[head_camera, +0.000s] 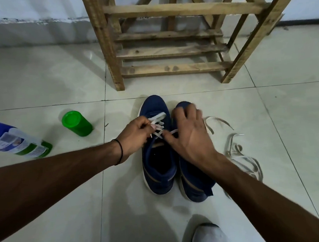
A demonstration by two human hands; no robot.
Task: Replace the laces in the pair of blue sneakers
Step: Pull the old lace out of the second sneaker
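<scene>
Two blue sneakers stand side by side on the tiled floor, toes pointing away from me. The left sneaker (158, 170) carries a white lace (158, 124) threaded through its eyelets. My left hand (135, 136) pinches a lace end at the shoe's left side. My right hand (189, 135) lies over the right sneaker (194, 185), fingers spread, its thumb touching a strand of the lace near the left shoe's tongue. Much of the right sneaker's top is hidden under that hand.
A loose pile of pale laces (239, 152) lies on the floor right of the shoes. A green-capped can (76, 123) and a blue and green bottle (13, 140) lie at the left. A wooden rack (170, 49) stands behind. A grey-clad knee or foot (208, 237) shows at the bottom.
</scene>
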